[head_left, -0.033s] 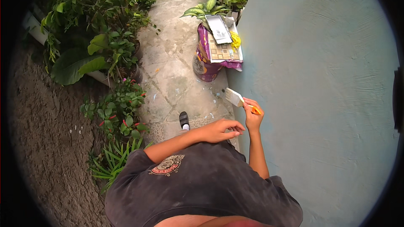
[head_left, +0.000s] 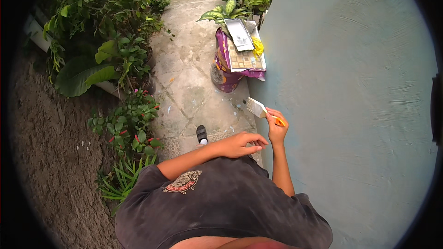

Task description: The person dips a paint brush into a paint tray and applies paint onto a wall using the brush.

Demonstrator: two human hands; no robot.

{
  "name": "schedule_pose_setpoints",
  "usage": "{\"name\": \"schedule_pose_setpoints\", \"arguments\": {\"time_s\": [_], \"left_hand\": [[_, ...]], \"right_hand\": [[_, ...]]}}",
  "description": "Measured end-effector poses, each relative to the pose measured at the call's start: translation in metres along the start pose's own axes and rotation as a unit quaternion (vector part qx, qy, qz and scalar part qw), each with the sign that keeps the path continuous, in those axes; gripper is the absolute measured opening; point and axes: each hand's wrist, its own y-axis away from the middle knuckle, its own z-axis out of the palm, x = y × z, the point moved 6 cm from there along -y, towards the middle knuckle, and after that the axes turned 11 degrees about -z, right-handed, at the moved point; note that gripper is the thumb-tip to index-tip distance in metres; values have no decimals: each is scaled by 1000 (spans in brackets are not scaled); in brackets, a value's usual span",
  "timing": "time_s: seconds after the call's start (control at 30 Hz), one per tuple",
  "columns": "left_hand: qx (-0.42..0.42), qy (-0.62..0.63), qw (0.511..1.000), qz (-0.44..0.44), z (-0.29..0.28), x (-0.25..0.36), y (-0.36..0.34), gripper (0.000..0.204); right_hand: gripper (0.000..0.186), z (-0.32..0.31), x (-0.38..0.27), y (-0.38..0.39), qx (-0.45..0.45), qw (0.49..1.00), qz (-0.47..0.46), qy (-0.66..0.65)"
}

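Observation:
My right hand (head_left: 278,128) is closed around a paintbrush (head_left: 256,107) with pale bristles and an orange-and-yellow handle. The bristles point up and to the left, a little apart from the painted blue-grey wall (head_left: 350,110) on my right. My left hand (head_left: 244,145) hangs bent in front of my shirt, holding nothing, its fingers loosely apart and close to my right wrist. Ahead, a white shallow tray (head_left: 239,35) and a crumpled yellow thing (head_left: 258,46) lie on a tile-patterned board (head_left: 236,59), which rests on a purple sack-covered container (head_left: 226,82).
Leafy plants (head_left: 115,9) and a red-flowered bush (head_left: 124,122) line the left of the concrete path (head_left: 184,64). Beyond them lies bare brown soil (head_left: 60,157). More potted plants (head_left: 230,11) stand behind the container. Light paint spots mark the path.
The surroundings sit very slightly lower in the picture. Both hands and the paintbrush look practically the same.

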Motion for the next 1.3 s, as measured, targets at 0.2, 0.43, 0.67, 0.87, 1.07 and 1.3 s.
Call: {"name": "schedule_pose_setpoints", "arguments": {"time_s": [0.2, 0.43, 0.67, 0.87, 1.07, 1.3], "left_hand": [[-14, -16, 1000, -4, -87, -4, 7, 32], [-20, -19, 1000, 1, -157, -17, 14, 31], [-54, -17, 998, -9, -205, -17, -5, 31], [-68, -28, 997, -3, -244, -7, -42, 31], [-91, -45, 995, 18, -276, 12, -90, 29], [-167, -41, 985, 25, -294, 6, -140, 29]], "right_hand": [[9, 64, 27, -40, -19, 1000, -22, 9], [8, 128, 46, -65, 20, 1000, -2, 9], [8, 149, 66, -93, 33, 999, 7, 25], [8, 142, 90, -138, 72, 997, 14, 34], [9, 126, 112, -177, 129, 988, 28, 80], [8, 114, 139, -203, 193, 971, 30, 138]]}}
